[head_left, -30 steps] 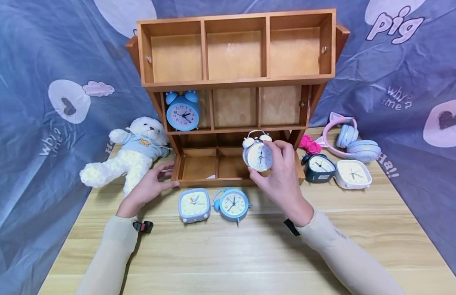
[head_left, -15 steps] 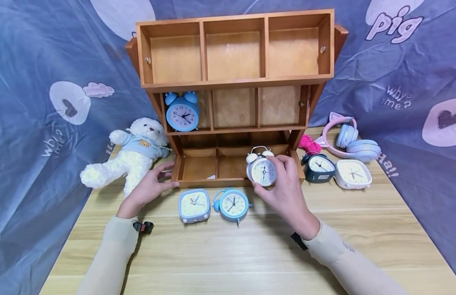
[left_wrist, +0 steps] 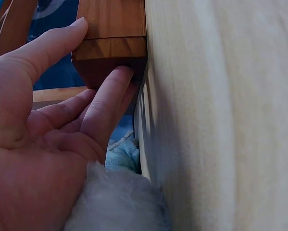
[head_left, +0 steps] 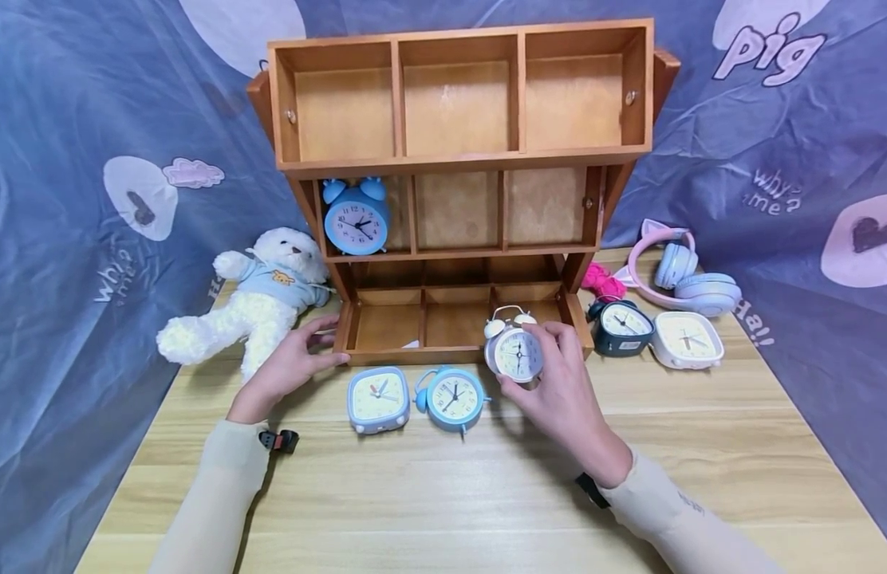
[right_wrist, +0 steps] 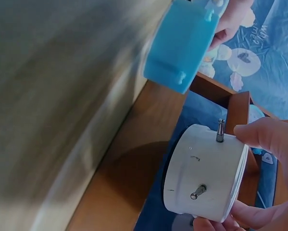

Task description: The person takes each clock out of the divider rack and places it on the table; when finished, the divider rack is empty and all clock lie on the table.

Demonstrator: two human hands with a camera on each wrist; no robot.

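Observation:
My right hand (head_left: 561,399) holds a white twin-bell alarm clock (head_left: 518,355), thumb below and fingers at its right side. The clock is in front of the bottom right compartment, dial up. From the right wrist view, the white round body of this clock (right_wrist: 206,173) shows two metal feet, with the thumb and fingertips on its edge. My left hand (head_left: 289,371) holds the lower left corner of a wooden shelf (head_left: 461,163). In the left wrist view, its thumb lies on the front of the shelf corner (left_wrist: 110,50) and a fingertip touches the end face.
A blue square clock (head_left: 377,399) and a blue round clock (head_left: 453,399) lie before the shelf; another blue clock (head_left: 356,223) stands in its middle tier. To the right are a dark clock (head_left: 621,327), a white clock (head_left: 687,340) and headphones (head_left: 676,275). A teddy bear (head_left: 271,279) leans left.
My right hand has lowered the white alarm clock toward the front of the bottom tier, down and slightly right in the head view. My left hand has stayed at the shelf corner.

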